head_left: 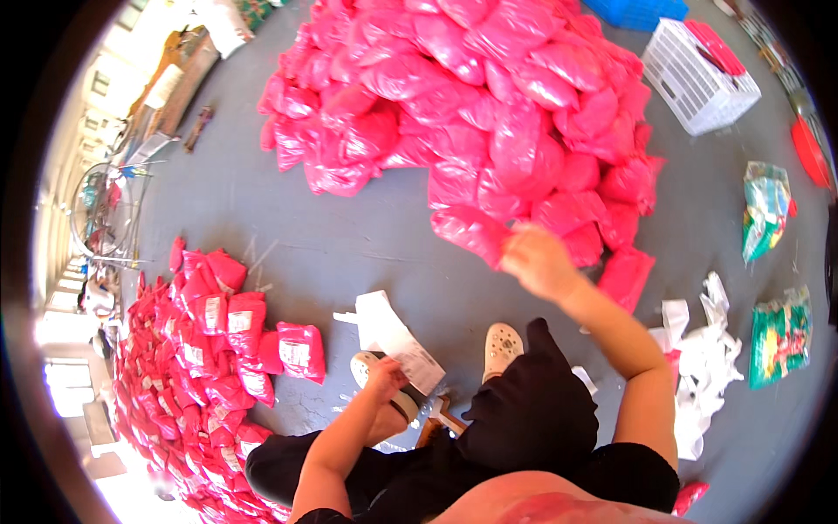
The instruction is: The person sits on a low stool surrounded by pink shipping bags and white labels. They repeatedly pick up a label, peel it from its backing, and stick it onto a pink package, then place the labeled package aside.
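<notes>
My right hand [539, 262] reaches forward and grips the end of a pink plastic parcel bag [471, 231] at the near edge of a large heap of pink bags [497, 96]. No white label shows on the bags of that heap. My left hand [385, 379] is low, between my knees, its fingers curled at the edge of a white strip of printed labels [397, 341]. The strip hangs or lies above one of my shoes; how firmly the fingers pinch it is hard to see.
At left spreads a second pile of pink parcels [209, 349], many bearing white labels. Crumpled white backing paper [703, 367] lies at right, near two green printed bags [779, 339]. A white plastic crate [698, 79] stands at far right. My beige clog [503, 349] rests on the grey floor.
</notes>
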`<state>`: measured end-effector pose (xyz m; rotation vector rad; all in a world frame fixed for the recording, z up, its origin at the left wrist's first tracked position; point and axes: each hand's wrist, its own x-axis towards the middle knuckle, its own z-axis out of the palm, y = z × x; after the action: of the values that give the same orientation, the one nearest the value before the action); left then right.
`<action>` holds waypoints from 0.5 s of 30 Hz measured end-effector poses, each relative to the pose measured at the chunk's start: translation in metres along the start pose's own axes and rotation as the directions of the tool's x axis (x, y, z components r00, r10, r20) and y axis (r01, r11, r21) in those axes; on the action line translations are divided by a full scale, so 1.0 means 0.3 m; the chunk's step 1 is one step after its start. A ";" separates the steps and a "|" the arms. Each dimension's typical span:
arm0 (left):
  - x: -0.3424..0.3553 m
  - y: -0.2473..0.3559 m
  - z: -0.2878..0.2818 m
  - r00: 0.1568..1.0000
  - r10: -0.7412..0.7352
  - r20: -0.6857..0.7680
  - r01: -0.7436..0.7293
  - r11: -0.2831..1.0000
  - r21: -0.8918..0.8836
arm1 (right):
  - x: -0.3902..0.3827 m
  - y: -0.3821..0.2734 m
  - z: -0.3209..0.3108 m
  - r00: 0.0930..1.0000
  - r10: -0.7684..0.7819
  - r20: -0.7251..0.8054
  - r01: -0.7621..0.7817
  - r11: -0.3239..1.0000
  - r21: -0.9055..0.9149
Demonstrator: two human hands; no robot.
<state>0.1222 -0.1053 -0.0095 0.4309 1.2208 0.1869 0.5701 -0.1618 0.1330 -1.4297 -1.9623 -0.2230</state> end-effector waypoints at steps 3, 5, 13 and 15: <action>-0.027 0.000 0.101 0.998 0.014 0.061 -0.011 0.999 -0.043 | 0.032 -0.190 0.129 0.969 -0.113 0.222 0.068 0.978 0.198; -0.031 0.014 0.162 0.993 0.087 0.083 -0.074 0.987 -0.144 | -0.046 -0.246 0.177 0.944 -0.087 0.319 -0.002 0.963 0.271; 0.028 -0.055 0.069 0.988 0.153 -0.033 -0.154 0.917 -0.367 | -0.770 -0.023 0.062 0.355 0.931 0.088 -0.715 0.331 -0.616; 0.012 -0.043 0.083 0.987 0.157 -0.036 -0.161 0.931 -0.329 | -0.933 0.038 0.035 0.179 0.974 -0.139 -0.836 0.076 -0.544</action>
<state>0.1456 -0.1210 -0.0113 0.2342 1.1368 0.5264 0.6198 -0.3683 -0.0497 -2.9470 -0.6751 0.0852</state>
